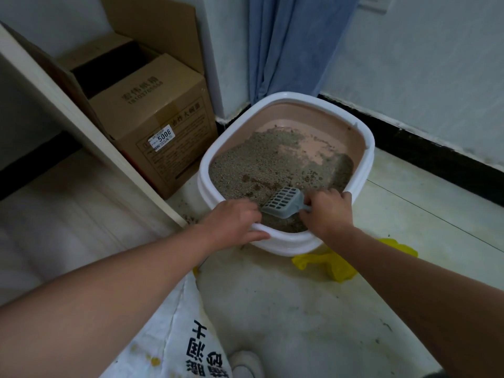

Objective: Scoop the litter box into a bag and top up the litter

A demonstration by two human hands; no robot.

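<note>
Litter box point(365, 159), white rim w/ pink inside, sits on the floor point(286, 309) in the room's corner. Grey litter point(245, 170) is heaped toward the left & near side; bare pink bottom shows at the far right. My right hand point(326, 212) grips the handle of the grey slotted scoop point(282, 204), which hangs just over the litter at the box's near edge, blade pointing left. My left hand point(231, 223) holds the near rim, fingers curled over it into the box, thumb outside. Yellow bag point(341, 266) lies crumpled on the floor at the box's near-right side, partly under my right forearm. White printed sack point(174, 336) near my left arm. Cardboard boxes point(152, 115) stand left of the box, blue curtain point(294, 42) behind.
</note>
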